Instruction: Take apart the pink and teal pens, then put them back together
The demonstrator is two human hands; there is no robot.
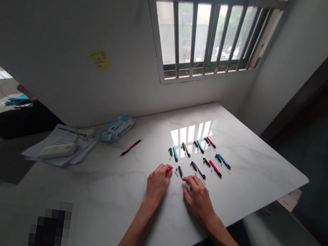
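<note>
My left hand (pixel 158 183) rests on the white marble table (pixel 112 197) with its fingers curled over a red pen part (pixel 169 169). My right hand (pixel 198 195) lies next to it, fingers bent down onto the table by a black pen part (pixel 180 171); whether it grips anything is hidden. Just beyond the hands, several taken-apart pens lie in rows: teal barrels (pixel 175 154), a red barrel (pixel 215 168), black pieces (pixel 197 170). A whole red and black pen (pixel 131 147) lies apart to the left.
A pack of wet wipes (pixel 117 128) and a stack of papers with a white object on top (pixel 60 149) sit at the table's left by the wall. A barred window (pixel 206 27) is behind. The table's right edge drops off near a white seat (pixel 281 239).
</note>
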